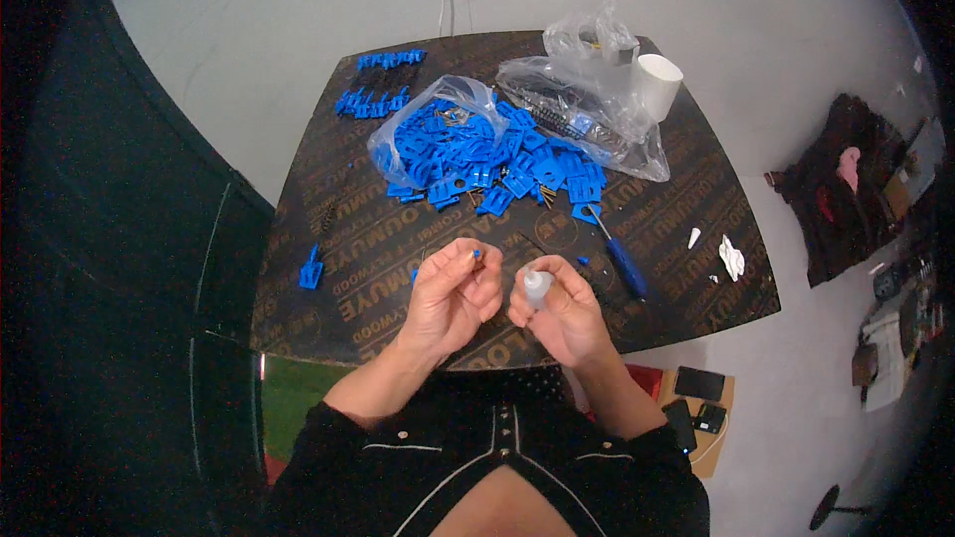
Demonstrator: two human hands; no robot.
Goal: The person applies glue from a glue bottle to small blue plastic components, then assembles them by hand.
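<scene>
My left hand [445,295] is closed in a pinch on a small blue plastic piece [477,254], whose tip shows between thumb and fingers. Close beside it, my right hand [571,320] wraps round a small translucent white squeeze bottle [537,284], nozzle end up. Both hands are over the near part of the table, a short gap apart. Another small blue piece [583,261] lies just beyond my right hand. To its right rests a screwdriver [625,264] with a blue handle, its shaft pointing toward the pile of blue plastic parts [448,144].
A clear bag [393,144] lies round part of the pile. Plastic-wrapped dark items [567,119] and a white cup [657,85] stand far right. Assembled blue-and-black pieces [373,102] line the far left. A white cone-shaped cap [693,238] and crumpled tissue [731,259] lie right.
</scene>
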